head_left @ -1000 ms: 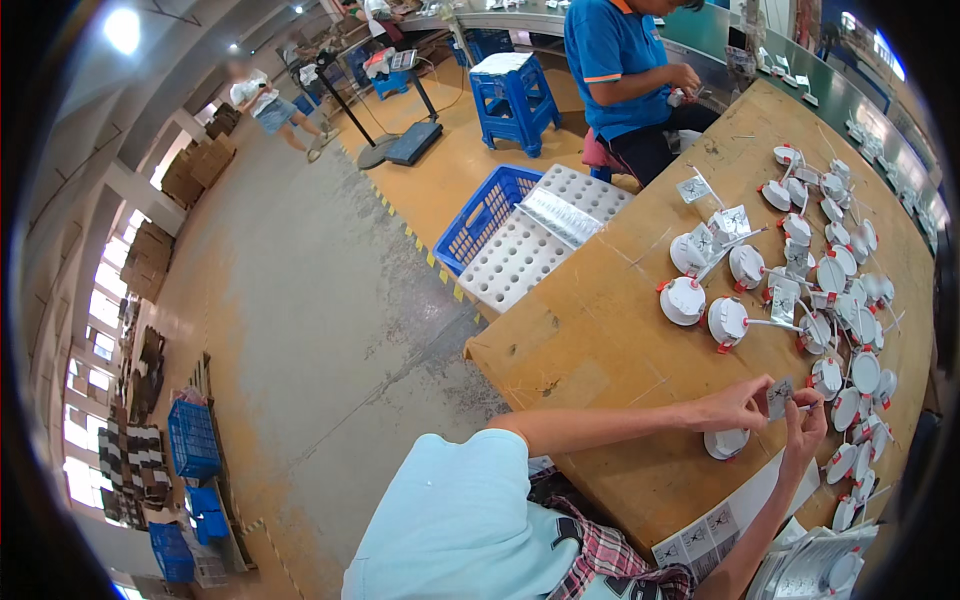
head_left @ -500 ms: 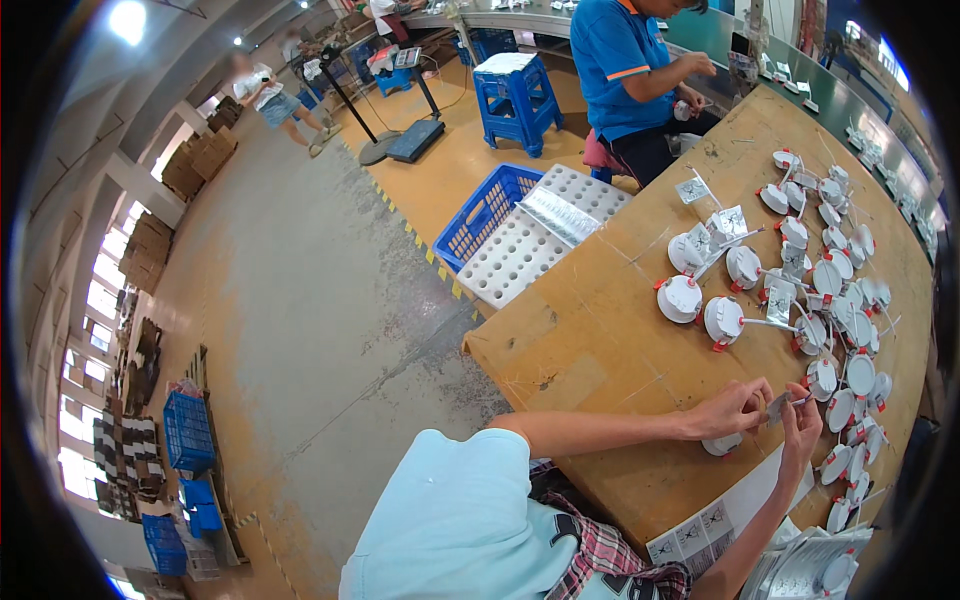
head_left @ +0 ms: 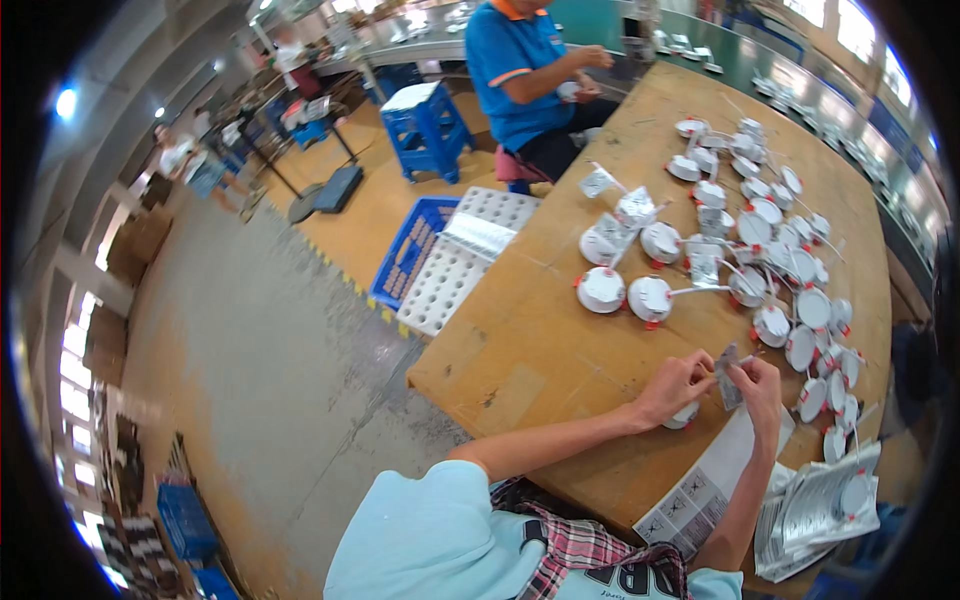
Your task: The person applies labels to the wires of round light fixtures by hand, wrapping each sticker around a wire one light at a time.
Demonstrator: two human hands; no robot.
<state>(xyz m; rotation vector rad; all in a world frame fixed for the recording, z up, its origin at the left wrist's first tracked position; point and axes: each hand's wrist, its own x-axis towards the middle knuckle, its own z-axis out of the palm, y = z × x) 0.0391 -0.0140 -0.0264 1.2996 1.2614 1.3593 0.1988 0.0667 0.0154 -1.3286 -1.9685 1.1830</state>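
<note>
I look down at the wooden table (head_left: 520, 340) and see both hands close together at about 4 o'clock in my view. The left hand (head_left: 678, 385) and the right hand (head_left: 762, 385) both pinch a small silvery packet (head_left: 728, 372) between their fingertips, so both are closed on it, one from each side. Half a second ago the hands were in nearly the same spot with the same packet, so the hands have hardly moved; what has changed most is my view, which has tipped so the table now fills more of the picture. I think that means the fiddling with the packet is not finished yet. Just under the left hand sits a small round white lamp (head_left: 684, 416), partly hidden by the fingers, and it was there a second ago too. At 2 o'clock from the hands lie many more round white lamps (head_left: 790, 300) in a loose heap, with two set apart (head_left: 625, 293) at 11 o'clock. A stack of flat shiny bags (head_left: 815, 510) lies at 5 o'clock, past the table edge. Far off at 12 o'clock, a person in a blue shirt (head_left: 520, 60) sits at the same table with their own hands busy.
</note>
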